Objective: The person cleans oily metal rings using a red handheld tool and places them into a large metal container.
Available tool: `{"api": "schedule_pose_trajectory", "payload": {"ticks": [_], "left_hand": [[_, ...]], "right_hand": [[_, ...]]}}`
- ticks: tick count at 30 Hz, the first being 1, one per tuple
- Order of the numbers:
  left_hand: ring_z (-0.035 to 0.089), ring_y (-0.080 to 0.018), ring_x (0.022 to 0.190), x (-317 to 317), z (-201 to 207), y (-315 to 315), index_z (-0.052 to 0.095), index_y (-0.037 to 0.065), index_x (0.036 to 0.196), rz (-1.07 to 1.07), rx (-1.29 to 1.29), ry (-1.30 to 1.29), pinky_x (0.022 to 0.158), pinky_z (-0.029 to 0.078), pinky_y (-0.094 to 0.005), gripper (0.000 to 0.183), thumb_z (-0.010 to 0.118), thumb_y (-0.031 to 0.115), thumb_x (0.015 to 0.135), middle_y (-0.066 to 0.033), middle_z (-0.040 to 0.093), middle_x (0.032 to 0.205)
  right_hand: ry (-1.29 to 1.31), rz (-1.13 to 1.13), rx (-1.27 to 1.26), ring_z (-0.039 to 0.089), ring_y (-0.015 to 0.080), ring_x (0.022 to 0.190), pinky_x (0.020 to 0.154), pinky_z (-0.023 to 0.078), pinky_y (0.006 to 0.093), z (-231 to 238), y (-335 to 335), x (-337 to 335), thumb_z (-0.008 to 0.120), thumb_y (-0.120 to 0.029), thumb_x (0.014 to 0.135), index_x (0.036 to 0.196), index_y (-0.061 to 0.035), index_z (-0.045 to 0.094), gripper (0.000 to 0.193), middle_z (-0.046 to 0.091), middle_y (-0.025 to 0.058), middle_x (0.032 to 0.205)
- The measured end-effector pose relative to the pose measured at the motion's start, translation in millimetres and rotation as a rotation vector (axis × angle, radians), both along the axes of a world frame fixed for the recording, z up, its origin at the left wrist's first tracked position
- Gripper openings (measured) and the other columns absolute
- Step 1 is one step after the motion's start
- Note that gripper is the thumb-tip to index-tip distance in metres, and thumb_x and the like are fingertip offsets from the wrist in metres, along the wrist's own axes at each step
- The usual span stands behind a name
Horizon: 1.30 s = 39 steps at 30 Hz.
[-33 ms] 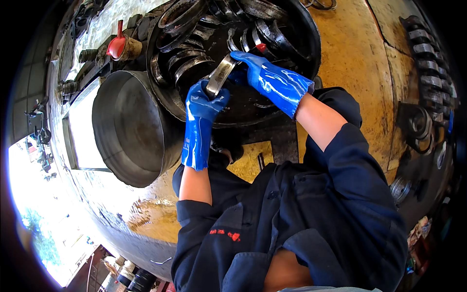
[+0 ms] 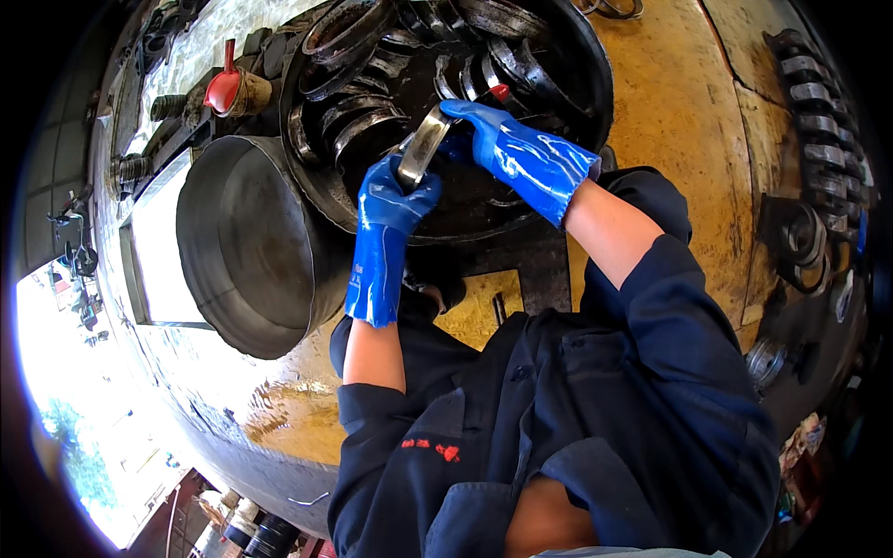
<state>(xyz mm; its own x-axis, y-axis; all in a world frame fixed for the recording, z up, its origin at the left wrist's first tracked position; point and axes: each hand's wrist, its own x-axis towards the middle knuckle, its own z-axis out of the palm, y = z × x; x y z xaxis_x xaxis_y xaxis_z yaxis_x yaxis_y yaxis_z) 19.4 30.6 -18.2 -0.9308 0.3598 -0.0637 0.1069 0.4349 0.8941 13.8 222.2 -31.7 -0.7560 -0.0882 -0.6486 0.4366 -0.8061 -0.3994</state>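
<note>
A shiny, curved metal ring (image 2: 425, 144), seen nearly edge-on, is held over a large dark round tub (image 2: 316, 197). My left hand (image 2: 394, 195), in a long blue rubber glove, grips its lower end with the thumb across it. At the ring's upper end, my gloved right hand (image 2: 493, 130) presses with its thumb; its other fingers are mostly hidden behind. Several dark, wet-looking rings (image 2: 367, 126) lie in the tub on the left and far sides. Close beyond my right hand is a small red thing (image 2: 500, 92) whose kind I cannot make out.
A deep grey metal drum (image 2: 246, 246) lies tilted at the tub's left. Beyond it, a red scoop (image 2: 223, 91) rests on a small tan container (image 2: 252, 94). Far right, several ringed metal parts (image 2: 819, 126) stand in a row on the stained yellow floor (image 2: 688, 121).
The ring and my left hand have shifted very slightly to the right. My right hand stays almost in place, its thumb still at the ring's upper end.
</note>
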Motion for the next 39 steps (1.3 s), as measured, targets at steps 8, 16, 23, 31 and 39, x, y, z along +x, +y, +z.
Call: {"api": "schedule_pose_trajectory", "payload": {"ticks": [8,16,23,31,39], "left_hand": [[0.068,-0.0149,0.081,-8.4,3.8,-9.3,0.068,-0.001,0.111,0.116,0.044,0.002,0.078,0.056,-0.0303,0.037,0.081,0.023,0.086,-0.0087,0.073,0.092],[0.066,-0.0160,0.079,-1.1,22.2,11.6,0.068,-0.001,0.110,0.176,0.135,-0.412,0.076,0.053,-0.0298,0.035,0.081,0.020,0.085,-0.0083,0.071,0.091],[0.063,-0.0118,0.074,1.1,-2.7,-11.2,0.069,0.002,0.099,0.228,0.044,-0.290,0.070,0.051,-0.0279,0.025,0.080,0.009,0.078,-0.0029,0.068,0.083],[0.066,-0.0157,0.079,-8.2,-23.2,-31.4,0.070,0.002,0.103,0.096,-0.326,-0.093,0.076,0.054,-0.0316,0.032,0.082,0.015,0.075,-0.0063,0.071,0.087],[0.067,-0.0139,0.081,-8.1,-42.5,-37.0,0.073,0.003,0.101,-0.045,-0.180,-0.089,0.076,0.054,-0.0309,0.030,0.081,0.010,0.073,-0.0054,0.073,0.087]], "right_hand": [[0.180,0.436,0.730,0.065,0.0122,0.076,0.077,0.054,0.0293,-18.4,-13.5,5.7,0.077,-0.033,0.085,0.086,-0.0061,0.072,0.027,0.074,0.0054,0.089],[0.900,0.499,1.419,0.070,0.0351,0.094,0.080,0.057,0.0425,-10.0,-38.6,65.1,0.072,-0.036,0.083,0.102,-0.0160,0.073,0.028,0.073,0.0120,0.100],[0.575,0.942,1.516,0.069,0.0368,0.085,0.072,0.056,0.0427,-5.3,-16.1,50.7,0.067,-0.033,0.082,0.089,-0.0139,0.072,0.021,0.072,0.0145,0.089],[0.463,0.458,1.320,0.067,0.0120,0.072,0.072,0.055,0.0284,59.4,33.4,21.0,0.065,-0.025,0.094,0.098,-0.0076,0.074,0.020,0.071,0.0023,0.078],[0.891,0.556,1.349,0.070,0.0190,0.080,0.076,0.056,0.0347,72.7,11.6,34.3,0.069,-0.029,0.088,0.097,-0.0083,0.073,0.023,0.073,0.0076,0.087]]}}
